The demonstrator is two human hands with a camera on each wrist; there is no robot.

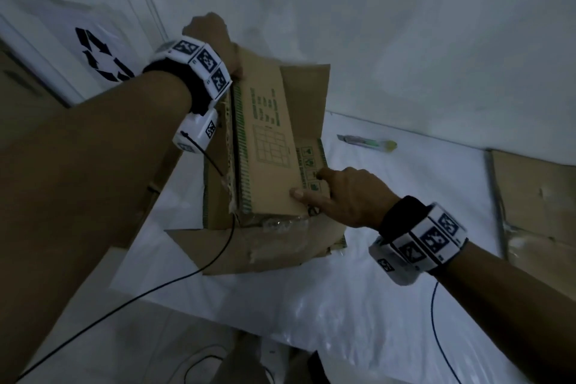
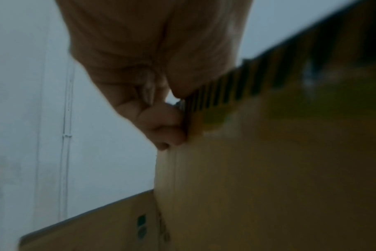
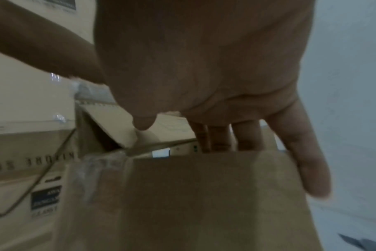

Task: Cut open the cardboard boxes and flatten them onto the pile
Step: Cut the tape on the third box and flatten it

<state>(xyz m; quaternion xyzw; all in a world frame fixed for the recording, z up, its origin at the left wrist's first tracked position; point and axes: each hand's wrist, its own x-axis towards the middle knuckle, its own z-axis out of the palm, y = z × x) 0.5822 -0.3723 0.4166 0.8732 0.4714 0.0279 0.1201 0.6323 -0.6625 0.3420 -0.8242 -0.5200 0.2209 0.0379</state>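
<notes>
A cardboard box (image 1: 268, 134) with green print lies partly collapsed on the white-covered table (image 1: 358, 305), its flaps spread out. My left hand (image 1: 212, 37) grips the box's far top corner. In the left wrist view its fingers (image 2: 163, 129) curl round the striped edge of the box (image 2: 268, 169). My right hand (image 1: 343, 193) rests on the near right corner, thumb on the top panel and fingers straight along the side. In the right wrist view a flap (image 3: 193, 195) hides the fingertips of the right hand (image 3: 215, 101). A utility knife (image 1: 367, 143) lies on the table behind the box.
Flattened cardboard (image 1: 536, 206) lies at the table's right edge. Large boxes (image 3: 21, 152) stand to the left of the table, below a white sheet with a recycling sign (image 1: 103, 56). Black cables (image 1: 187, 274) trail from both wrists. A white wall is behind.
</notes>
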